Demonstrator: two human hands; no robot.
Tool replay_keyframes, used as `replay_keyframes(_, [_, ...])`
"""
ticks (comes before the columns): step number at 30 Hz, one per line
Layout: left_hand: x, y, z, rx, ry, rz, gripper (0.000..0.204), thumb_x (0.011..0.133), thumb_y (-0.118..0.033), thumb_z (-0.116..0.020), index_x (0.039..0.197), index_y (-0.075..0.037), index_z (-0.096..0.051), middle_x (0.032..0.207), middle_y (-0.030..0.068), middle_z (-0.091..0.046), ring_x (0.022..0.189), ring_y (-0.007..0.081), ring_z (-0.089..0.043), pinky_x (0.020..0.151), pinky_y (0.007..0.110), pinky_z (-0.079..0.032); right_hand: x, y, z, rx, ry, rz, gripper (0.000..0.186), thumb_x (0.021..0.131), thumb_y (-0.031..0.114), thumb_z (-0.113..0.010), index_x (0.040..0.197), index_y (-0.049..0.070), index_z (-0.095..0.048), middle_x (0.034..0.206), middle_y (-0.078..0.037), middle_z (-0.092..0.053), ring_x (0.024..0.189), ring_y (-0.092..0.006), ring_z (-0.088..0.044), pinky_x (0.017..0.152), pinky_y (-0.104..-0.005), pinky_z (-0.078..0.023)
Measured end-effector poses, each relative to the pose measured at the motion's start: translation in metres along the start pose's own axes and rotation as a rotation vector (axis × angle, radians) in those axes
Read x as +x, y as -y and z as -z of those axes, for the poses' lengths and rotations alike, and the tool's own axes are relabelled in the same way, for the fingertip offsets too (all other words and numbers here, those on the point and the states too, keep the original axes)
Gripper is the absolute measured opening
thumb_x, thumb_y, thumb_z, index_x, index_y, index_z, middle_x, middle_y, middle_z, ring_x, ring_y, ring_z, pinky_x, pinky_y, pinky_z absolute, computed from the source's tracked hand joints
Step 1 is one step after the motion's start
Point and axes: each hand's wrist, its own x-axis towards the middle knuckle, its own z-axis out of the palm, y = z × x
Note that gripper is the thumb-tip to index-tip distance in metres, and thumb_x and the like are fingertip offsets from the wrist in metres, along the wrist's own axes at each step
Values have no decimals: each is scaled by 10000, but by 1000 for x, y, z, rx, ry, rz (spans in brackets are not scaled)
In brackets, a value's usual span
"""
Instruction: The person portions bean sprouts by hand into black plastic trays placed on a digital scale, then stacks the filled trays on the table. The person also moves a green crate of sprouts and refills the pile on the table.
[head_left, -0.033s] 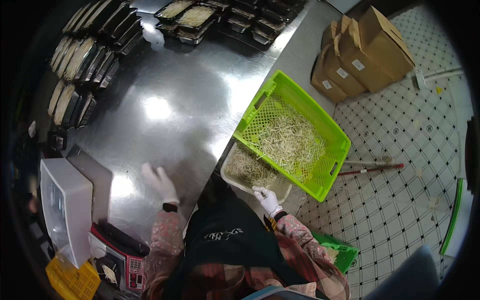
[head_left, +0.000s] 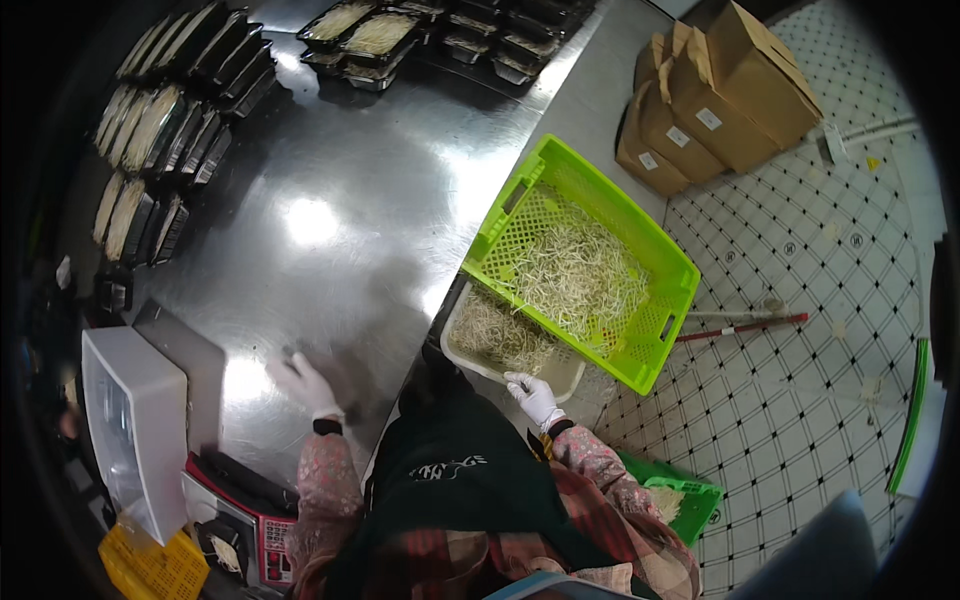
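My left hand (head_left: 308, 389), in a white glove, hovers over the steel table with its fingers apart and nothing in them. Also gloved in white, my right hand (head_left: 537, 400) is at the near rim of a beige tub (head_left: 568, 388), its fingertips drawn together. What they hold, if anything, is too small to tell. Brownish, stringy sprouts (head_left: 490, 335) lie in the tub. A lime-green crate (head_left: 625, 205) sits tilted above the tub and partly covers it. Pale bean sprouts (head_left: 580, 275) are heaped on its mesh bottom.
Black trays of pale strands (head_left: 150, 125) stand stacked along the left of the steel table (head_left: 350, 190), with more trays (head_left: 380, 40) at the back. A red scale (head_left: 270, 545) and white bin (head_left: 135, 430) are near left. Brown cartons (head_left: 720, 100) stand back right; a green basket (head_left: 695, 510) is low right.
My left hand has shifted slightly left and nearer to me, its fingers spread over the table. My right hand stays at the tub's rim. The whole view has tilted a little.
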Motion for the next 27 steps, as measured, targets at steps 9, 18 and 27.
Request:
replay_keyframes(9, [-116,-9,-65,-355,914,-518,519,993,-187,-466,1453,4,-321,1513,171,-324,1433,289,-236,1159,432,-164,-83,-32,-67,-132,69,-91,290,927,142,-599,1190,23,-632,1126,-139,-679,1025,-206,-648,905,-308,-489])
replay_keyframes(18, [-191,-15,-35,-552,1697,-99,374,979,-113,-522,1320,39,-497,1238,120,-611,1141,175,-577,1005,282,-424,-210,-76,-91,-42,-336,-211,293,919,184,-599,1174,48,-641,1121,-139,-678,1038,-260,-646,928,-339,-490])
replay_keyframes(27, [-295,-30,-49,-266,2007,-55,346,985,-213,-514,1289,-50,-547,1153,62,-658,947,136,-637,846,286,-494,-339,-74,-95,64,-812,-197,298,906,230,-583,1172,112,-644,1092,-127,-672,999,-290,-637,877,-380,-501])
